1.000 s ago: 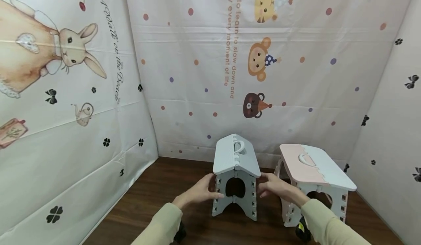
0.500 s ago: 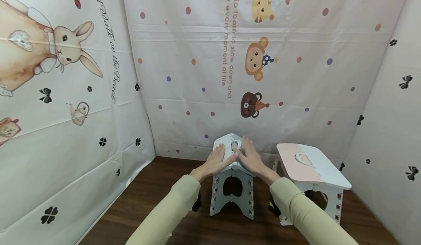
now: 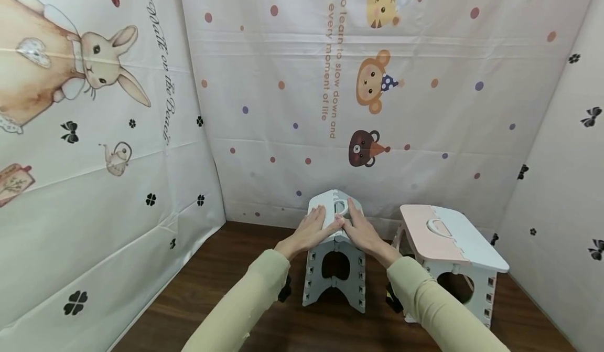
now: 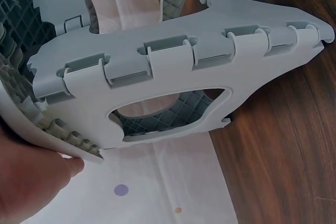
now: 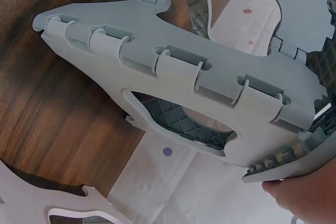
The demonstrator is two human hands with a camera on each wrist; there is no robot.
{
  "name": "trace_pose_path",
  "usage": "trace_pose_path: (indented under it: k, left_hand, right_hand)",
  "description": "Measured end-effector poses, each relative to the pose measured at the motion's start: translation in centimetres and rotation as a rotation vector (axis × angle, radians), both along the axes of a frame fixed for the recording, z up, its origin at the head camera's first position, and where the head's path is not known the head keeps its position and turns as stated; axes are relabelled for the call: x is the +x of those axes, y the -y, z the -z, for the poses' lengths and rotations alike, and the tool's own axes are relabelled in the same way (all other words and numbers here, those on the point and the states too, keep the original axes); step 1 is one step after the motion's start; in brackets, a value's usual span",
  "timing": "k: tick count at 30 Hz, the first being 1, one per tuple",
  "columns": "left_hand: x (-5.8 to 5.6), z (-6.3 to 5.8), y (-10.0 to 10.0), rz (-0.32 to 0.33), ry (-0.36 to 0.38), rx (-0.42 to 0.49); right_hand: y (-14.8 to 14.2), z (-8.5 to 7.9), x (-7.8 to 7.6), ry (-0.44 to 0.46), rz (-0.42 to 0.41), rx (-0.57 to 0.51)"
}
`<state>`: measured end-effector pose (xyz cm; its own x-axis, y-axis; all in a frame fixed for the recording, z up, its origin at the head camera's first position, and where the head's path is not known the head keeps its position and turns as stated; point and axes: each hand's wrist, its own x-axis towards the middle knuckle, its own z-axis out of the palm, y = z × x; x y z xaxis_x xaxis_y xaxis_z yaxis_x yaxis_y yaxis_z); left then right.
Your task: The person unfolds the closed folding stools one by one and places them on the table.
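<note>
A pale grey-blue folding stool (image 3: 351,290) stands half folded on the dark wooden surface, its top peaked like a roof. My left hand (image 3: 309,233) lies with straight fingers on the left slope, and my right hand (image 3: 364,235) lies likewise on the right slope. The thumbs meet near the ridge, in front of the white carry handle (image 3: 341,206). In the left wrist view, part of my left hand (image 4: 34,184) rests over the edge of the stool's top. The right wrist view has my right hand (image 5: 310,195) at the opposite edge, above the hinged legs (image 5: 178,77).
A second stool (image 3: 421,226), with a pink and white top, stands unfolded close on the right, partly behind my right sleeve. Printed cloth (image 3: 283,131) walls the back and both sides. Brown wooden surface (image 3: 189,305) extends to the left and front.
Both hands have risen from the stool's sides and come down flat on its sloping top. Over the last half second they have barely moved. The stool remains peaked.
</note>
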<state>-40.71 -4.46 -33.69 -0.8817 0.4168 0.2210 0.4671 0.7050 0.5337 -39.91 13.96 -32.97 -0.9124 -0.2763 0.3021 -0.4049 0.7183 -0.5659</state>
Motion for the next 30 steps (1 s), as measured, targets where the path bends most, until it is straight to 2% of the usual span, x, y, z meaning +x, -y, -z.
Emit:
trace_pose_path:
  k: [5, 9, 12, 15, 23, 30]
  left_hand:
    - [-0.2, -0.6, 0.2, -0.003, -0.029, -0.049]
    - [-0.3, -1.3, 0.3, -0.021, -0.068, -0.201]
    - [-0.4, -1.5, 0.3, -0.020, -0.075, -0.281]
    - [-0.3, -1.4, 0.3, -0.014, -0.063, -0.294]
    - [-0.1, -0.6, 0.2, -0.011, -0.065, -0.309]
    - [0.0, -0.8, 0.2, -0.022, -0.060, -0.319]
  right_hand:
    - [-0.2, -0.4, -0.1, 0.005, -0.004, 0.016]
    - [-0.3, -0.7, -0.1, -0.040, 0.031, 0.175]
    - [-0.2, -0.9, -0.1, -0.069, 0.059, 0.285]
    - [-0.1, -0.8, 0.0, -0.068, 0.070, 0.322]
    - [-0.2, -0.1, 0.6, -0.067, 0.068, 0.330]
    - [0.0, -0.8, 0.8, -0.070, 0.075, 0.393]
